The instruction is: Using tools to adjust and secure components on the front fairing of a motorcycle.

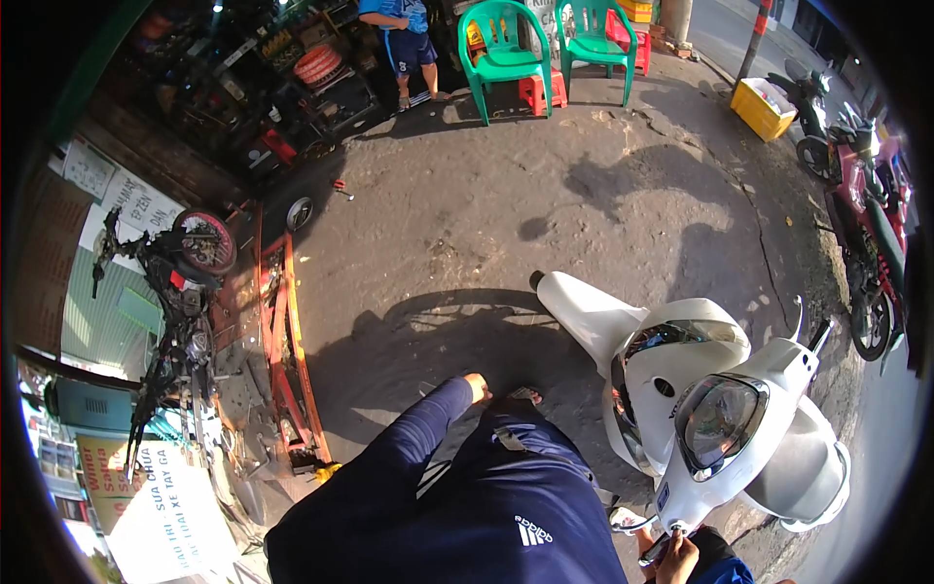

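A white scooter stands on the asphalt just to my right, its headlight facing up at me. My right hand sits at the bottom edge, closed around the scooter's left handlebar grip. My left arm in a navy sleeve hangs down along my dark trousers. My left hand is small and far below, close to my foot; nothing shows in it and its fingers are too small to read.
A stripped motorcycle and an orange-red lift ramp lie to the left by a cluttered workshop. Two green plastic chairs, red stools and a person in blue shorts are at the back. A yellow crate and a red motorcycle stand right.
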Available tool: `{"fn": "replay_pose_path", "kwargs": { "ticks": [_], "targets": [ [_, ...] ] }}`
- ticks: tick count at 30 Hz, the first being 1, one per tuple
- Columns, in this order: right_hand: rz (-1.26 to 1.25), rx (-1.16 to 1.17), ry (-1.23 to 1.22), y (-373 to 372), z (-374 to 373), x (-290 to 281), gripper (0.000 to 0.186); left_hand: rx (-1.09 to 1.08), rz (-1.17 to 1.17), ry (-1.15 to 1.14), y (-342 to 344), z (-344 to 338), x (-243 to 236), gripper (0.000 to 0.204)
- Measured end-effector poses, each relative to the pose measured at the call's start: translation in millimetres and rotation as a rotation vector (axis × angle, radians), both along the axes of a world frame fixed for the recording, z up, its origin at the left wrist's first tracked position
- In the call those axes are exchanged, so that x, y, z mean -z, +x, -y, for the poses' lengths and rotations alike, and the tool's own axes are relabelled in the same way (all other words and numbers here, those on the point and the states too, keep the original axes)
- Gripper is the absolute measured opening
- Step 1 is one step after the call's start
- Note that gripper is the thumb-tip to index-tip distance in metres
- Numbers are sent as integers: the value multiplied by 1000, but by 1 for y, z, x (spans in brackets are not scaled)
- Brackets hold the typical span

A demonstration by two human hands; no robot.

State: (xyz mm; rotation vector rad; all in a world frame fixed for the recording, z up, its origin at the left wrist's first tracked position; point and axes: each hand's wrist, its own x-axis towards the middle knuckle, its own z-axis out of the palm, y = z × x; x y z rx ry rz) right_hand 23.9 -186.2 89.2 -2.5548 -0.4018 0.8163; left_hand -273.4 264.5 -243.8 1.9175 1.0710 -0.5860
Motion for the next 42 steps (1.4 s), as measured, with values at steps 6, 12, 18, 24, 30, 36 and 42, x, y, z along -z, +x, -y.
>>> {"fn": "replay_pose_path", "kwargs": {
  "ticks": [6,12,18,24,30,36,42],
  "targets": [
    [455,-606,-185,11,0,11,16,-1174,284,106,-106,-164,-108,17],
    [640,-707,123,14,26,42,15,-581,23,1525,-197,-407,-409,36],
    [417,-310,-40,-9,-8,7,14,-765,-377,1461,-227,-444,-538,38],
    [395,-282,450,6,20,48,16,-472,-762,1500,-243,-454,-606,35],
    [556,-330,-112,-13,-18,-4,14,-800,-600,1333,-206,-426,-594,32],
    [443,-73,257,-11,24,61,20,-619,-787,1316,-202,-448,-585,34],
    [1070,-252,-121,-26,6,63,22,-554,-812,1304,-206,-458,-597,34]
  ]
}}
